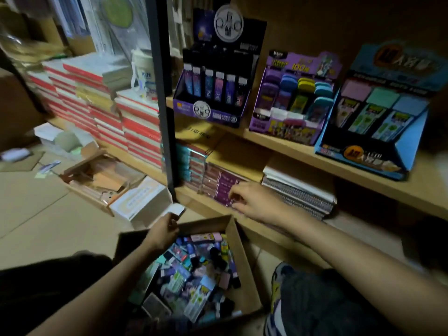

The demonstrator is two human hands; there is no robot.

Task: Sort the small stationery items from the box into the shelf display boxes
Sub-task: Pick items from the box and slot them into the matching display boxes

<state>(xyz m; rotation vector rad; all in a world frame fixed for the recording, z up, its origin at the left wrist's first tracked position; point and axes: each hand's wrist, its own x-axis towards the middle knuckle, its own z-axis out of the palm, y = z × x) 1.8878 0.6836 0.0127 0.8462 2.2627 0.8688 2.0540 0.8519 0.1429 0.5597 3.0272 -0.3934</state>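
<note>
A cardboard box [244,260] full of several small stationery items [191,270] sits on the floor in front of me. My left hand [163,230] grips the box's far rim. My right hand [252,201] reaches to the lower shelf, its fingertips touching a stack of dark purple packs [218,187]. On the upper shelf stand three display boxes: a black and purple one [213,93], a purple one with coloured cases [293,98], and a blue one [378,112].
A black shelf post [161,98] divides the shelving. Red-edged notebook stacks [101,110] fill the left. Spiral notebooks [300,192] lie right of my right hand. An open carton [97,180] and a white box [143,202] sit on the floor. My knee and shoe [278,287] are at lower right.
</note>
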